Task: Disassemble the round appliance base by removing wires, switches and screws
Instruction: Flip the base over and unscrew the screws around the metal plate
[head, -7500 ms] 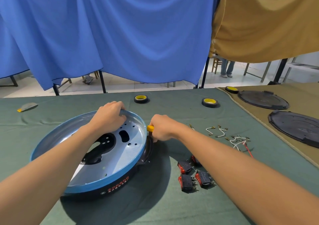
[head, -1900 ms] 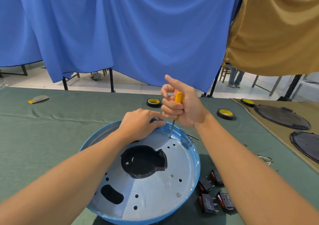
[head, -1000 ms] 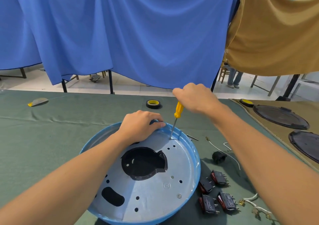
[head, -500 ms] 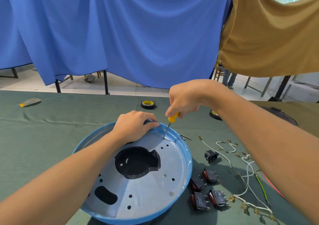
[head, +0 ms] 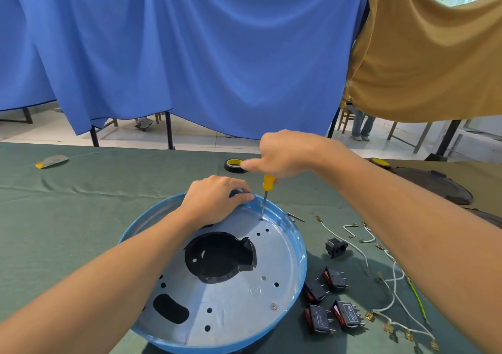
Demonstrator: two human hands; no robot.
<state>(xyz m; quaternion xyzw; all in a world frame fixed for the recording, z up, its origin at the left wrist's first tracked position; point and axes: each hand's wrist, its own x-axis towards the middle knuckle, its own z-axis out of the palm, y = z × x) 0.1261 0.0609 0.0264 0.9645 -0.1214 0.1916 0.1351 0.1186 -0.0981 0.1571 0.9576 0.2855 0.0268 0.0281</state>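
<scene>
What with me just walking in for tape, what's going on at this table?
A person is dismantling a round blue appliance base. The left hand grips its far rim; the right hand holds a yellow-handled screwdriver upright, tip down inside near that rim. Four rocker switches, a black socket and loose wires lie on the green cloth alongside. One screw is still in the base.

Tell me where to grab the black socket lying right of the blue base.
Pinch the black socket across its blocky body, coming down from above. It lies loose on the green cloth, apart from the blue base, so both flanks look free; mind the white wire passing close on its right.
</scene>
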